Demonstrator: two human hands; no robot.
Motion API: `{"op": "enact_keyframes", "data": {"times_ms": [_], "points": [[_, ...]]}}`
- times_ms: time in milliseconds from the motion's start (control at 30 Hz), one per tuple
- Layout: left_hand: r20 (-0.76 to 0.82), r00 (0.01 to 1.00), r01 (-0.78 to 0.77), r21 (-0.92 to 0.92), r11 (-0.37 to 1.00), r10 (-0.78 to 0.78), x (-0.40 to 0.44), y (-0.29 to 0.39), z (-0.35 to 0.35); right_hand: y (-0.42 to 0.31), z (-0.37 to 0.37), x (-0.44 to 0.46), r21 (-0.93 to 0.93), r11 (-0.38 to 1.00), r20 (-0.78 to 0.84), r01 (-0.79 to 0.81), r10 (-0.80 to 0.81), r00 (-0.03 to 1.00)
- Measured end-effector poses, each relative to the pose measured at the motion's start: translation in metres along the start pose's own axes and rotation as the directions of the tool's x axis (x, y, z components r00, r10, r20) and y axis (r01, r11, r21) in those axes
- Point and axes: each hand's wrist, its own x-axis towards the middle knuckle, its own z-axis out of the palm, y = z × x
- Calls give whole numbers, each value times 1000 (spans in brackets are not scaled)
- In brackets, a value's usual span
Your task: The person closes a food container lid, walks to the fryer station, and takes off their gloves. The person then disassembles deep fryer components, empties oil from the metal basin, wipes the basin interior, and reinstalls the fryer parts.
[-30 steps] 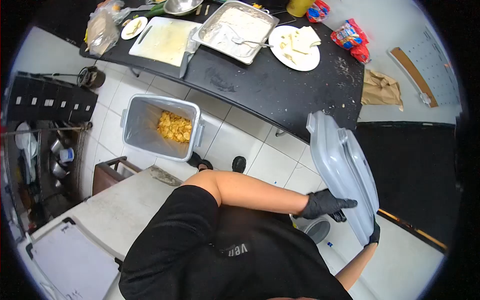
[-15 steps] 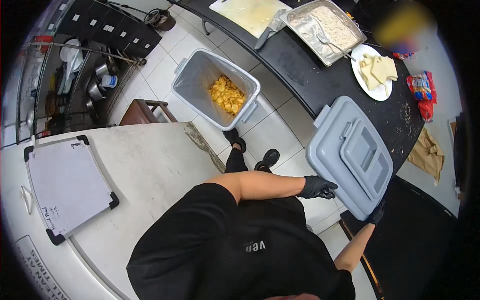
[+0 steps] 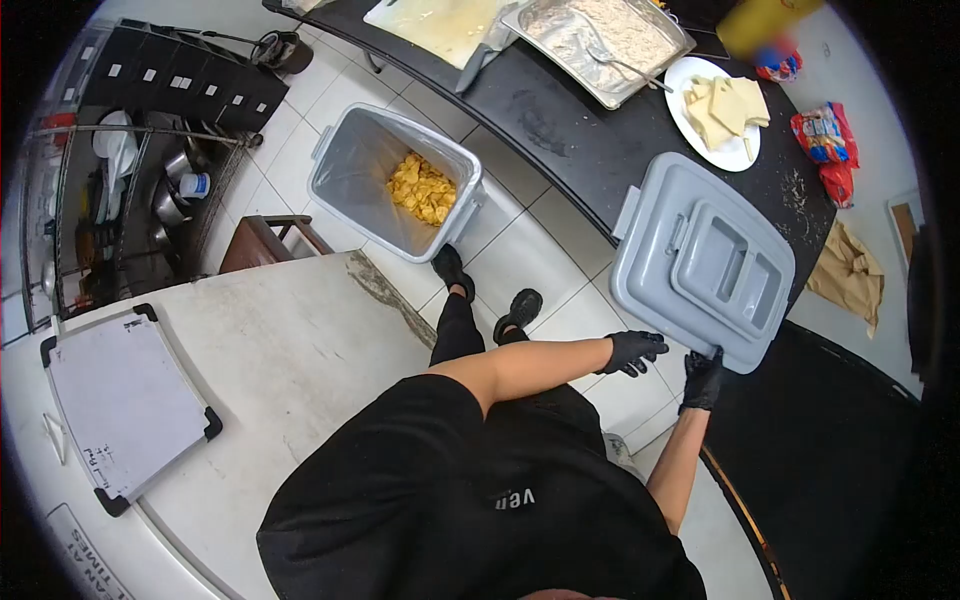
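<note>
A grey plastic lid (image 3: 650, 255) with recessed panels lies partly on the black table (image 3: 560, 140), its near side hanging past the edge. My right hand (image 3: 702, 382), in a black glove, grips the lid's near edge by its lower corner. My left hand (image 3: 636, 353), also gloved in black, is held just off that same edge, fingers stretched and apart, with nothing in it. To the left, a grey bin (image 3: 345, 165) with a clear liner stands open on the tiled floor. Yellow chips or flakes (image 3: 422, 190) lie at its bottom.
On the table are a white plate (image 3: 684, 85) of pale yellow slices, a metal tray (image 3: 600, 95) of shredded food with a utensil, a knife (image 3: 480, 65) and a cutting board (image 3: 430, 25). A whiteboard (image 3: 130, 400) lies on a white surface at left; a brown stool (image 3: 260, 245) stands behind.
The lid has shifted farther onto the table. My right hand has moved from the lid's far corner along to its near edge. The camera view has shifted slightly.
</note>
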Motion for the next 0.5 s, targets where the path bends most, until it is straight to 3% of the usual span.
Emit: {"op": "enact_keyframes", "data": {"times_ms": [33, 100, 167, 233, 300, 333, 367, 400, 433, 467, 500], "points": [[22, 1000, 14, 100, 995, -16, -1, 0, -8, -9, 4, 7, -18, 1000, -3, -19, 19, 1000], [30, 999, 26, 69, 997, -29, -9, 0, -26, -24, 4, 27, -36, 997, 79, 71, -68, 995], [-41, 999, 4, -82, 997, -8, -22, 2, -48, -50, 7, 35, -60, 996, 84, 69, -64, 994], [-146, 989, -51, -124, 991, 32, -32, 3, -76, -66, 12, 48, 62, 998, 64, -17, 13, 998], [-235, 971, -93, -228, 969, 38, -50, 4, -104, -73, 16, 51, 133, 990, 165, -40, 18, 986], [-246, 967, -138, -260, 956, 72, -65, 3, -121, -77, 17, 47, 94, 996, 115, -9, -2, 993], [-154, 969, -236, -358, 903, 192, -93, 3, -141, -80, 16, 40, 50, 999, 64, 21, -24, 998], [-265, 944, -270, -289, 918, 194, -106, 2, -155, -80, 1, 54, 12, 997, 80, 79, -80, 994], [-342, 911, -371, -444, 815, 229, -98, -22, -190, -80, -5, 62, -54, 987, 44, 150, -148, 988], [-483, 861, -409, -471, 781, 160, -129, -14, -198, -84, -5, 65, -183, 953, -12, 241, -248, 969], [-610, 788, -455, -482, 749, 86, -162, -5, -205, -88, -1, 68, -428, 846, -57, 318, -376, 925]]}}
